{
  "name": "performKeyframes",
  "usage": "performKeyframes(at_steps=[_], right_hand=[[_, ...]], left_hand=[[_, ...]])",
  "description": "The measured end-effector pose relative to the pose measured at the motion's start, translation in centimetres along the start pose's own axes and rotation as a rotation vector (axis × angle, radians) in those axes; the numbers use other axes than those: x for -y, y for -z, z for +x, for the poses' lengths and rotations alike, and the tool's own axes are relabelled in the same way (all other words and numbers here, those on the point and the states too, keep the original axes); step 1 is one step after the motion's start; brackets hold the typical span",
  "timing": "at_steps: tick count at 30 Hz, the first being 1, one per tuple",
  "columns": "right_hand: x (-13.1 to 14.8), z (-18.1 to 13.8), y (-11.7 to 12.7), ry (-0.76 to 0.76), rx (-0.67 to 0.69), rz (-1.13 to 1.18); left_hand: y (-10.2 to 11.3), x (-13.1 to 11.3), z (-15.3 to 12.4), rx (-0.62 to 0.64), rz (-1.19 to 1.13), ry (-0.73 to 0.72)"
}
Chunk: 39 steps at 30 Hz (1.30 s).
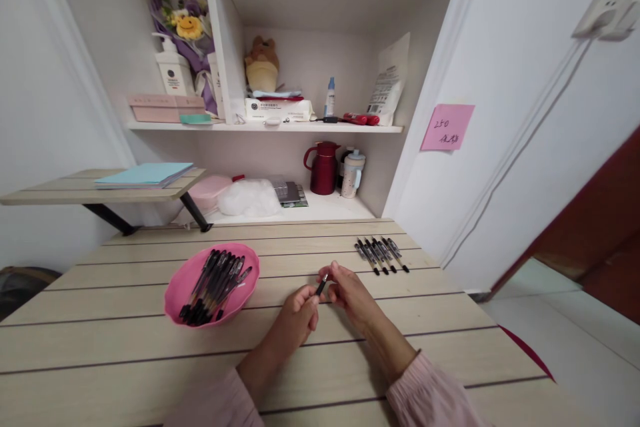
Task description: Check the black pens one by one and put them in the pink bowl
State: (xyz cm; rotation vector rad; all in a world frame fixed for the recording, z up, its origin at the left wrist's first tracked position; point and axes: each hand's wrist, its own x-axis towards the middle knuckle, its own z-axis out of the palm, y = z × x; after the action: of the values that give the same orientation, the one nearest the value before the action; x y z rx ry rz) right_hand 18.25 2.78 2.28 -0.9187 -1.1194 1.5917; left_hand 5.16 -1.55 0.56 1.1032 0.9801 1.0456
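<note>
My left hand (299, 313) is closed round a black pen (323, 285), with one end sticking up from its fingers. My right hand (353, 297) meets it from the right, fingers curled round the pen's upper end; whether they press on it is hard to see. To the left, a pink bowl (171, 293) with a wavy rim holds several black pens (215, 285), lying mostly side by side. At the right, several more pens (381, 255) lie slanted in a row on the slatted wooden table (280, 380).
A small raised shelf (50, 195) with blue paper (145, 175) stands at the back left. Behind the table are a white shelf unit (320, 128), a red jug (324, 168) and a pale cup (353, 175). A pink note (447, 127) is stuck on the right wall.
</note>
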Motion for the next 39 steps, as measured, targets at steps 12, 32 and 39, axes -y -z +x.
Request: performKeyframes(at_steps=[12,32,39], right_hand=[[-0.5,-0.3,-0.6,0.02,0.039,-0.047],[3.8,8.5,8.3,-0.047,-0.499,-1.593],[3.1,7.8,7.3,-0.01,-0.455,-1.494]], left_hand=[[0.5,0.0,-0.1,0.005,-0.023,0.044],[1.2,0.2,0.0,-0.016,-0.066,0.004],[1.3,0.5,0.2,-0.014,-0.117,0.04]])
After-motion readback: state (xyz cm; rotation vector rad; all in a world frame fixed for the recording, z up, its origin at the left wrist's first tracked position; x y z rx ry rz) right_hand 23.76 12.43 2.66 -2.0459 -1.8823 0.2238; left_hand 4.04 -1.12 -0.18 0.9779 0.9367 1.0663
